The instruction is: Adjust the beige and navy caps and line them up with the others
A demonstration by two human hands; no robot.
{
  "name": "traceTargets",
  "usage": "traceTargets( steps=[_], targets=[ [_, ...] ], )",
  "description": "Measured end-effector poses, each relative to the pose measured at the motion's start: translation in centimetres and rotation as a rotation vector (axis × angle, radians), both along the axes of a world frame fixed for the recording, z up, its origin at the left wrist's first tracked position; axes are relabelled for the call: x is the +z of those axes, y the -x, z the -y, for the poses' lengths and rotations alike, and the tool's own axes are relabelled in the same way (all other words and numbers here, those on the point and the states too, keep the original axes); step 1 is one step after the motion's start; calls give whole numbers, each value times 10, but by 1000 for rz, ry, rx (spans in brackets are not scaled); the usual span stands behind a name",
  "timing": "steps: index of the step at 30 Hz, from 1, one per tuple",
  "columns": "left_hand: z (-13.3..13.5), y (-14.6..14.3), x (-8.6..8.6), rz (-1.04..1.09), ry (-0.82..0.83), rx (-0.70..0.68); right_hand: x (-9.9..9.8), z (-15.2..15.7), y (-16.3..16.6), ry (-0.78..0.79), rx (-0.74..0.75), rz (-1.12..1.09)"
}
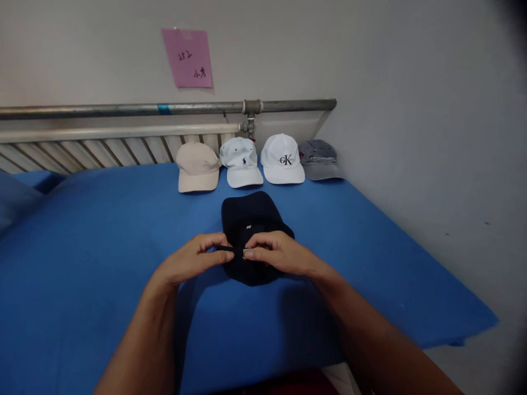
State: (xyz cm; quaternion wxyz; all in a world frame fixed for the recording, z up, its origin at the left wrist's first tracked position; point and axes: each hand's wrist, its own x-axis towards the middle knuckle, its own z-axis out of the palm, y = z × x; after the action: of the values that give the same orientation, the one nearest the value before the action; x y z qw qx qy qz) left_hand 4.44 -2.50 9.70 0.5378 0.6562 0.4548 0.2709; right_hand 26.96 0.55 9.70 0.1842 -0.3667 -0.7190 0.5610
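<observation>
On the blue bed sheet [102,263], close in front of the person, lies a dark navy cap [252,219] with its back strap turned toward the camera. Both hands meet at that strap [231,250]: the left hand [193,258] pinches its end between thumb and fingers, and the right hand [280,253] is closed on the small metal buckle [246,253] where the strap passes through, fingers curled over the cap's rear edge. Beyond the dark cap, well apart from it, four caps sit in a row against the wall below a radiator [102,148] and a metal pipe [164,108]: a beige cap [197,167], a white cap with a small dark emblem [241,162], a white cap lettered CK [282,159] and a grey cap [319,159] at the corner. Each touches or nearly touches its neighbour. A pink paper note [188,57] with handwriting hangs on the wall above the pipe.
</observation>
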Motion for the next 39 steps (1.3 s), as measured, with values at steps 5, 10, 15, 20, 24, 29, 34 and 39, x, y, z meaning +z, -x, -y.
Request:
traceTargets(
  steps=[5,10,15,20,24,29,34,39],
  targets=[
    [0,-4,6,-137,-81,-32,-1,0,1,4,24,17],
    [-1,-1,1,-128,-64,-62,-2,1,2,14,71,0],
    [-1,1,-2,-86,-76,-24,-5,2,5,22,24,6],
    [0,0,0,-96,-82,-17,-5,2,7,33,-6,16],
    [0,0,1,-78,-101,-14,-4,2,9,14,-17,-1],
    [1,-2,3,-72,-83,12,-5,3,11,-22,-46,-9],
    [2,1,4,-91,-68,5,-6,2,10,31,-47,-43],
    [0,9,1,2,-75,62,-7,0,8,155,-81,-152]
  ],
)
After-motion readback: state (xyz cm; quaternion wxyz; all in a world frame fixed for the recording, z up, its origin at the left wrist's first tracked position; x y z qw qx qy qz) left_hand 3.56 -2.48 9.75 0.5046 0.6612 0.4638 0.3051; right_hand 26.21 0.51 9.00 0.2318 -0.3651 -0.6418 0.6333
